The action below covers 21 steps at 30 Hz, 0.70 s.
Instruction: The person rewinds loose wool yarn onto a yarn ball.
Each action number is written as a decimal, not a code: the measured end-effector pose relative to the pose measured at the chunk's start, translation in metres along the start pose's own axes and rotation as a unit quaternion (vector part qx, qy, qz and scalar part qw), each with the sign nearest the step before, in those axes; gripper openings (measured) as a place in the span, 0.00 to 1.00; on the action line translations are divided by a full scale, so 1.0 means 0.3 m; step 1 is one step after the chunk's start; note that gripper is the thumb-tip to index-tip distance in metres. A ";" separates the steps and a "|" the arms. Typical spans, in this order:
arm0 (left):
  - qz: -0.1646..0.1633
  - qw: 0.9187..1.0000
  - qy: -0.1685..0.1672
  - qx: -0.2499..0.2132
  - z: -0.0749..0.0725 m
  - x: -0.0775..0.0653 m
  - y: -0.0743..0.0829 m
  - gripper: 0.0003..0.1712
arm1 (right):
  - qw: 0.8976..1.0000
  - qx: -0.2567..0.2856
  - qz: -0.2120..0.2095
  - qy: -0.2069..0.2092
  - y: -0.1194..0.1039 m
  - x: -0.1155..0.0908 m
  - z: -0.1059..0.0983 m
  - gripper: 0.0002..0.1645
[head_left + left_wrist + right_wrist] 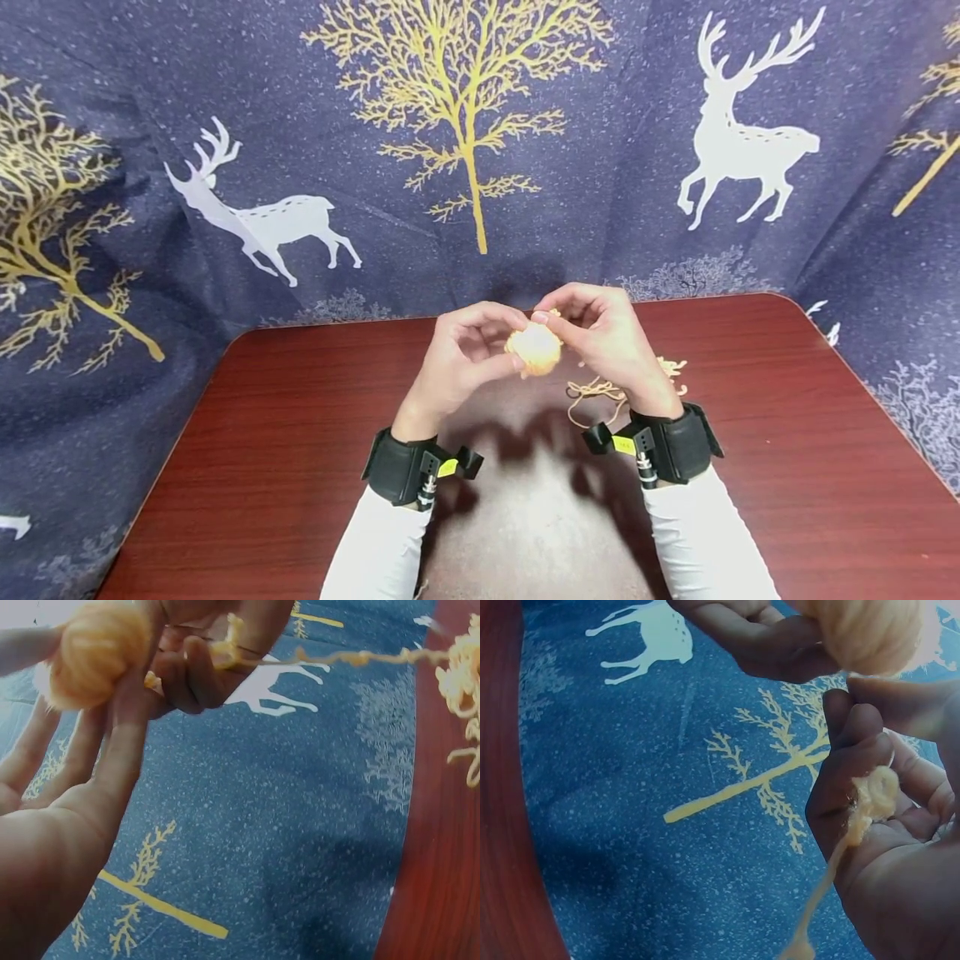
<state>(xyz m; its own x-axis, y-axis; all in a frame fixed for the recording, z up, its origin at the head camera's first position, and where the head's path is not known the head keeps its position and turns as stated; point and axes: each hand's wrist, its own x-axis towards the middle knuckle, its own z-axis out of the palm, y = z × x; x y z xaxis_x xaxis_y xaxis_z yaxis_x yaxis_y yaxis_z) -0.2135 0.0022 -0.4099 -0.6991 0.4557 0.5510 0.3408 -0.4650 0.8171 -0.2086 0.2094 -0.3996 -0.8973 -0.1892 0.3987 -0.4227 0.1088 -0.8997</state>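
Observation:
A small ball of pale yellow yarn [535,348] is held up above the table. My left hand [459,354] pinches it between thumb and fingertips; in the left wrist view the wound strands of the yarn ball [97,656] show plainly. At its upper right side, my right hand [606,335] has its fingers curled around the loose yarn. A small loop of that yarn [874,796] sticks out of the right palm in the right wrist view. From there a strand [360,657] stretches toward a loose heap of yarn [461,682] on the table.
The loose yarn [600,392] lies on the reddish-brown table [300,433], partly behind the right wrist. A dark blue cloth with deer and trees [420,250] hangs just past the table's far edge. Black straps with small cameras [408,467] sit on both wrists.

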 end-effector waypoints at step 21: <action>0.031 0.937 0.310 0.158 -0.023 0.023 -0.026 0.17 | 0.996 -0.078 0.009 -0.029 -0.017 -0.003 0.045 0.03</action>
<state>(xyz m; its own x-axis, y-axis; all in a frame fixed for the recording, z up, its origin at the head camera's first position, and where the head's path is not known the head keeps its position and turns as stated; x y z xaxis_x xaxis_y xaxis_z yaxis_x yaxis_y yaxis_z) -0.2253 0.0036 -0.4136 -0.8686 -0.1390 0.4756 0.4945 -0.1829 0.8497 -0.2039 0.1958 -0.3979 -0.8979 -0.2417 0.3679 -0.4255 0.2623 -0.8661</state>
